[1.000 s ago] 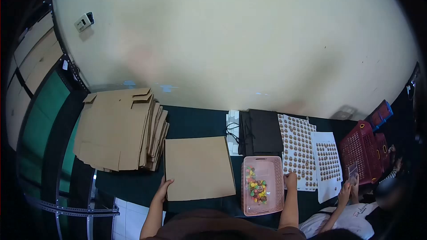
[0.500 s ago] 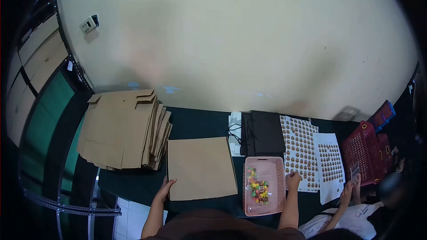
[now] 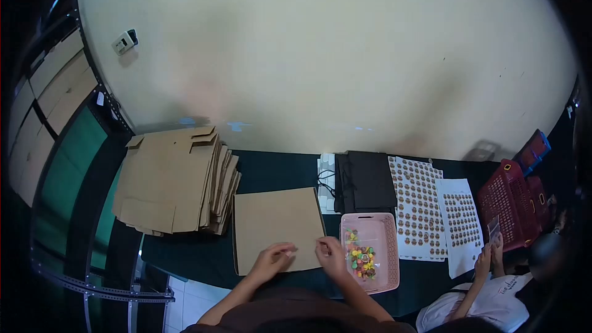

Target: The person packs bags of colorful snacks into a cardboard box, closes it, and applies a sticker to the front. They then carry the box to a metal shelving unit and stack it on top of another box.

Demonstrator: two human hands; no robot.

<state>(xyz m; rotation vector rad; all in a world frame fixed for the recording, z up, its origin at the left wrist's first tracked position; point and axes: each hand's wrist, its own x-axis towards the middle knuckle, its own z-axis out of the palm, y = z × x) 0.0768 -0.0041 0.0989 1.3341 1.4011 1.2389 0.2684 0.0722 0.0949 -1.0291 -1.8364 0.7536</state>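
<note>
A flat brown cardboard sheet point(image 3: 277, 225) lies on the dark table in front of me. My left hand point(image 3: 273, 257) rests over the sheet's near edge, fingers pointing right. My right hand point(image 3: 331, 254) is at the sheet's near right corner with its fingertips pinched and pointing left, close to the left hand's. Anything held between the fingers is too small to make out. A pink basket point(image 3: 388, 250) with several small coloured pieces stands just right of my right hand.
A stack of flattened cardboard boxes point(image 3: 176, 179) lies at the left. Black bags point(image 3: 370, 179) and sticker sheets point(image 3: 422, 206) lie behind and right of the basket. Red crates point(image 3: 512, 200) stand far right. Another person point(image 3: 493, 290) works at the lower right.
My right hand left the sticker sheet and came left past the basket to the cardboard's near right corner. My left hand moved right along the near edge to meet it.
</note>
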